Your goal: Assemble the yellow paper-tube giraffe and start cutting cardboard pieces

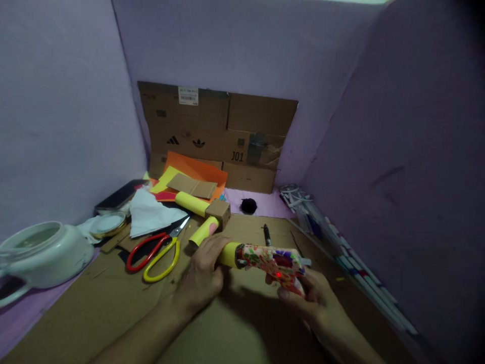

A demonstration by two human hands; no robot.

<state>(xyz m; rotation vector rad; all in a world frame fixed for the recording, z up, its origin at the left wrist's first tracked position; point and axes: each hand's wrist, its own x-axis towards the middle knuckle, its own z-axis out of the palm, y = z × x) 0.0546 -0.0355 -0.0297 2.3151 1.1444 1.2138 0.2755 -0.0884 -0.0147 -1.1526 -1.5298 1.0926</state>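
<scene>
My right hand is closed round the grip of a flower-patterned glue gun with a red light showing; its nozzle end meets a yellow paper tube. My left hand is wrapped on that tube, thumb up near a second yellow tube. A small cardboard cube joins the second tube to a third yellow tube behind it. All of it rests over a flat cardboard sheet.
Red-and-yellow scissors lie left of my left hand. A white pot, a round lid, white tissue, coloured paper and a dark phone sit at left. A black pen, markers and a cardboard backdrop lie beyond.
</scene>
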